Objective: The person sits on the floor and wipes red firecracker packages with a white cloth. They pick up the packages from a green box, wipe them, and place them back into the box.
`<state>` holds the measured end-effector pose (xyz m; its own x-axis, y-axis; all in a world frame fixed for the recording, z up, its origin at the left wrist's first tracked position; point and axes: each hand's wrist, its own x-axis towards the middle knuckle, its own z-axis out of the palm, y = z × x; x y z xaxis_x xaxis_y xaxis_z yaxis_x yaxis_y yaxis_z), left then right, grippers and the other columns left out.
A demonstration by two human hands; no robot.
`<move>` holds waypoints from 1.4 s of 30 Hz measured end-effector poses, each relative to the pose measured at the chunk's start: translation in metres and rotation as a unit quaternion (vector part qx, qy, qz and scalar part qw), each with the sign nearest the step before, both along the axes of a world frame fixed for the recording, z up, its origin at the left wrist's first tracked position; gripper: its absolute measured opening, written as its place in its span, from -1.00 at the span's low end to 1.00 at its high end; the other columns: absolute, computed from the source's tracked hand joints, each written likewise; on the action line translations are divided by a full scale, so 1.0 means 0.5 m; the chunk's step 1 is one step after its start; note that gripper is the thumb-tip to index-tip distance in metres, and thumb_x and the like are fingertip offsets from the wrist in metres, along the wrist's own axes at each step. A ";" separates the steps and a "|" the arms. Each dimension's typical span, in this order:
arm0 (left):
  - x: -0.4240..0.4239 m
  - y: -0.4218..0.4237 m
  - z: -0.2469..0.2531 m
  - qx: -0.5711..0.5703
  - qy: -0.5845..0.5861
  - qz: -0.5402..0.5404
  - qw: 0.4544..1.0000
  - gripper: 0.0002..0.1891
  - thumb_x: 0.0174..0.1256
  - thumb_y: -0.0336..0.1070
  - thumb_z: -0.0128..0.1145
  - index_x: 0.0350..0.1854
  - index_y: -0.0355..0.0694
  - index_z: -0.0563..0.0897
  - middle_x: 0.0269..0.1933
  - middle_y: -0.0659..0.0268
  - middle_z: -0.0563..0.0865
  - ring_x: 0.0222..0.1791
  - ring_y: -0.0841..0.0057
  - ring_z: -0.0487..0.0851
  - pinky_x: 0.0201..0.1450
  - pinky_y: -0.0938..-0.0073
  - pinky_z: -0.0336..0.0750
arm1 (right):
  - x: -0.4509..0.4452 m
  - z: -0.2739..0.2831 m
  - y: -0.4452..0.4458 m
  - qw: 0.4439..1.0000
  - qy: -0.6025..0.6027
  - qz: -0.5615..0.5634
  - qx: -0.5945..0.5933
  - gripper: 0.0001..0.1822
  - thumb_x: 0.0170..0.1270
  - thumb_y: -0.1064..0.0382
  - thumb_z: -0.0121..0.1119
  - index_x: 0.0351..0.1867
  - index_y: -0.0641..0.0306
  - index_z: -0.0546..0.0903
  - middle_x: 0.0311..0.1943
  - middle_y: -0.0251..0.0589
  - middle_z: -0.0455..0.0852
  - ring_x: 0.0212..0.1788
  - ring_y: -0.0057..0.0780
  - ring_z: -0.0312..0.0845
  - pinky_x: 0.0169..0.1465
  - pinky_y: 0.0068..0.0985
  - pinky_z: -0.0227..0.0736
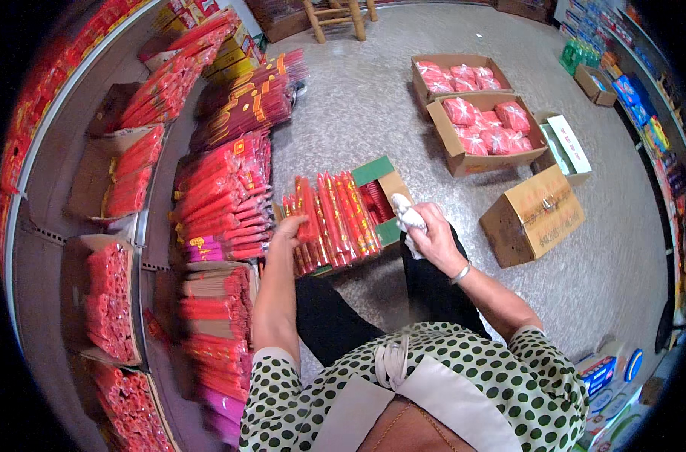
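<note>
A row of red candles with gold patterns in clear wrap lies across an open carton with green flaps in front of me. At the row's left end, my left hand grips a plain red wrapped packet, its thumb over the front; some fingers are hidden. Beyond the right end, my right hand holds a crumpled white cloth near the carton's right flap. More red items show inside the carton between its flaps.
Shelves at left hold cartons of red packets, with stacked red bundles beside them. Across the floor at right stand an open carton of red wrapped packs, another behind it and a brown box. A wooden stool stands at the back.
</note>
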<state>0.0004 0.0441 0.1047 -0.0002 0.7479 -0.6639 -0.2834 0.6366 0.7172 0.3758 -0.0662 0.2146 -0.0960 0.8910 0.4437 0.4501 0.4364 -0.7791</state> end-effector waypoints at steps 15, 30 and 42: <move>-0.039 -0.058 0.006 0.134 0.463 -0.077 0.873 -0.78 0.14 -0.25 0.13 -0.32 -0.34 0.61 -0.43 0.17 0.66 -0.43 0.47 0.61 -0.38 0.40 0.48 | -0.026 -0.006 0.021 0.994 -0.088 0.025 0.055 -0.66 -0.07 0.36 0.16 -0.16 0.28 0.52 -0.23 -0.05 0.54 -0.14 -0.06 0.44 -0.06 -0.29 0.37; -0.608 -0.710 0.031 -0.339 0.707 0.133 0.606 -0.22 0.14 0.27 0.06 0.32 -0.11 0.23 0.12 -0.11 0.45 0.12 -0.02 0.48 0.09 -0.05 0.42 | 0.001 0.012 -0.013 0.974 -0.225 -0.002 0.035 -0.48 0.03 0.04 0.22 0.05 0.15 0.49 -0.08 -0.12 0.50 -0.03 -0.17 0.37 0.01 -0.27 0.21; -0.463 -0.739 -0.048 -0.401 0.655 0.200 0.609 -0.25 0.20 0.31 -0.02 0.28 -0.16 0.26 0.15 0.02 0.45 0.08 -0.03 0.48 0.01 0.11 0.50 | -0.012 0.000 -0.011 0.973 -0.229 0.006 0.043 -0.50 0.03 0.08 0.23 0.04 0.11 0.50 -0.18 -0.15 0.51 -0.08 -0.18 0.39 -0.05 -0.28 0.24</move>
<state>-0.2313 -0.3253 0.0809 -0.9974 -0.0503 -0.0507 -0.0504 0.9987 -0.0001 0.3697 -0.0718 0.2148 -0.3116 0.8503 0.4241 0.7351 0.4985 -0.4594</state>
